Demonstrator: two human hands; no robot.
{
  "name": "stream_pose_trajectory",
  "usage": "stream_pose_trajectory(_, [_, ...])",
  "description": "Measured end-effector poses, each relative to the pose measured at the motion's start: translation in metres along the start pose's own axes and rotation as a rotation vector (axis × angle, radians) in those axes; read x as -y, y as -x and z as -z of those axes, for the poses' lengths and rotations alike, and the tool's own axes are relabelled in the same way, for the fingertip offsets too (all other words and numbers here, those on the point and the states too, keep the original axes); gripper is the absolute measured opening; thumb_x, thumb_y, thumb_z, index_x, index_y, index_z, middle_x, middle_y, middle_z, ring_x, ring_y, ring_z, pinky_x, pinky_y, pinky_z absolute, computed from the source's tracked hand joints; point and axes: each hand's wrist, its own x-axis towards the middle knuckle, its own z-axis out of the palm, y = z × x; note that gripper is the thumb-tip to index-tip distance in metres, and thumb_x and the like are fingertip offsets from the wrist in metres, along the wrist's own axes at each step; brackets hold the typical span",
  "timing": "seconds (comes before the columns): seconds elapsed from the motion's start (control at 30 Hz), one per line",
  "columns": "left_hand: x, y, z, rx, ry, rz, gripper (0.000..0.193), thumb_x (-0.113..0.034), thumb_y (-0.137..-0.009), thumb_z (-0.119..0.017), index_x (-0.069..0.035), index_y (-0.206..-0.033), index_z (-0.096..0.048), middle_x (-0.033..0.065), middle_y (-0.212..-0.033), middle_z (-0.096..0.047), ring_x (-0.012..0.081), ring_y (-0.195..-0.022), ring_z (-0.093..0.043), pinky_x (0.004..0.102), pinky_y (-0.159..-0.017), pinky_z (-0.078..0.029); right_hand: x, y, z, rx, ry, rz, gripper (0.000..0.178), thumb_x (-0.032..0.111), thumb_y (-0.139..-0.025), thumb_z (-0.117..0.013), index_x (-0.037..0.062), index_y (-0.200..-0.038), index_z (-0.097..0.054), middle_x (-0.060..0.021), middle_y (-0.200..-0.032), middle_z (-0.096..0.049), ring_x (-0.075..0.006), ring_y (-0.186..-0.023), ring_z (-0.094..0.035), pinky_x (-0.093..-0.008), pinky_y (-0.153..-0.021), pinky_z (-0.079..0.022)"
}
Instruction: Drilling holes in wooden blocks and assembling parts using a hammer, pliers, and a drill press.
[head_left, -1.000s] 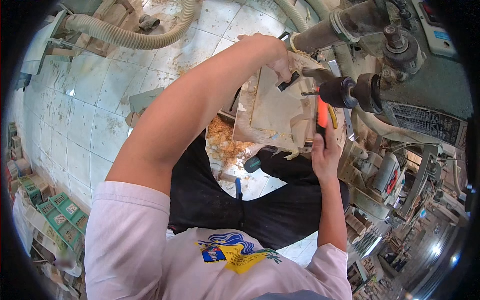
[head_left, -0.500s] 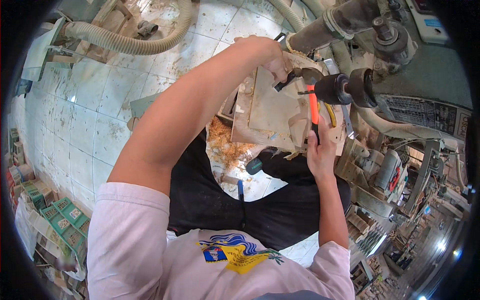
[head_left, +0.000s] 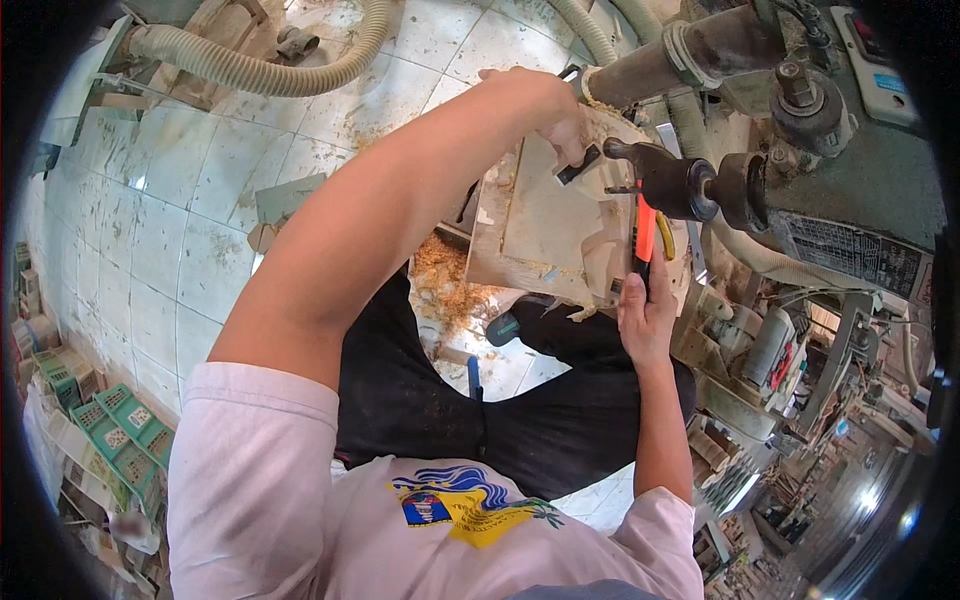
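Note:
My right hand (head_left: 646, 312) is closed round the lower end of a hammer (head_left: 644, 232) with an orange and black handle. The dark hammer head is up beside the chuck (head_left: 680, 183) of a drilling machine, whose thin bit crosses in front of the handle. Reaching over the far side of the worktable (head_left: 487, 270), my left hand (head_left: 566, 128) closes its fingers on a small dark bar (head_left: 578, 167) with a shiny end. That bar is just left of the hammer head. I cannot make out its exact kind. A yellow-handled tool (head_left: 664, 236) lies right of the hammer.
The grey machine body (head_left: 850, 190) and its thick pipe (head_left: 690, 55) bound the right side. Orange wood shavings (head_left: 440, 280) lie below the table. A ribbed hose (head_left: 250, 72) curves over the tiled floor, and green crates (head_left: 125, 430) stand at the left.
The hammer has turned in my right hand, showing more black on its handle, and its head stands out more clearly beside the chuck. My left hand keeps hold of the dark bar. The whole view has shifted slightly.

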Motion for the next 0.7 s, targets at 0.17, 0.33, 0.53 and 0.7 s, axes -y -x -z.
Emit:
stream_pose_trajectory(0.17, [-0.004,-0.009,0.001,0.045,0.003,0.027,0.111,-0.064,-0.06,-0.084,0.0,-0.144,-0.05,0.0165,-0.129,-0.07,0.0331,-0.114,-0.069,0.045,-0.094,-0.055,0.01,-0.004,-0.001,-0.022,0.272,0.144,0.05,0.014,-0.106,-0.055,0.0063,-0.154,-0.045,-0.0106,-0.079,-0.066,-0.0178,-0.065,-0.063,-0.0311,-0.065,-0.051])
stream_pose_trajectory(0.33, [-0.005,-0.012,-0.005,-0.005,0.017,0.005,0.113,-0.062,-0.059,-0.087,0.002,-0.144,-0.049,0.0182,-0.13,-0.069,0.0344,-0.114,-0.068,0.0452,-0.094,-0.055,0.01,0.0,-0.005,-0.048,-0.131,-0.052,0.051,0.014,-0.107,-0.056,0.0067,-0.156,-0.043,-0.0016,-0.076,-0.061,-0.0086,-0.064,-0.057,-0.0253,-0.059,-0.048])
stream_pose_trajectory(0.53, [0.0,-0.021,-0.002,0.1,0.069,-0.071,0.109,-0.061,-0.059,-0.086,0.003,-0.142,-0.055,0.0167,-0.127,-0.07,0.0337,-0.111,-0.068,0.044,-0.092,-0.056,0.028,0.013,0.022,-0.158,-0.346,-0.146,0.05,0.013,-0.11,-0.049,0.0089,-0.159,-0.041,0.0027,-0.08,-0.052,-0.0042,-0.059,-0.046,-0.0222,-0.053,-0.042])
stream_pose_trajectory(0.7, [0.008,-0.003,-0.025,-0.303,-0.096,-0.034,0.081,-0.064,-0.064,-0.085,-0.007,-0.121,-0.072,0.0151,-0.116,-0.073,0.0307,-0.107,-0.071,0.0449,-0.096,-0.053,0.005,0.026,0.04,-0.326,-0.267,-0.144,0.05,0.008,-0.108,-0.049,0.0102,-0.157,-0.045,0.0027,-0.085,-0.052,-0.0029,-0.059,-0.046,-0.0195,-0.05,-0.039])
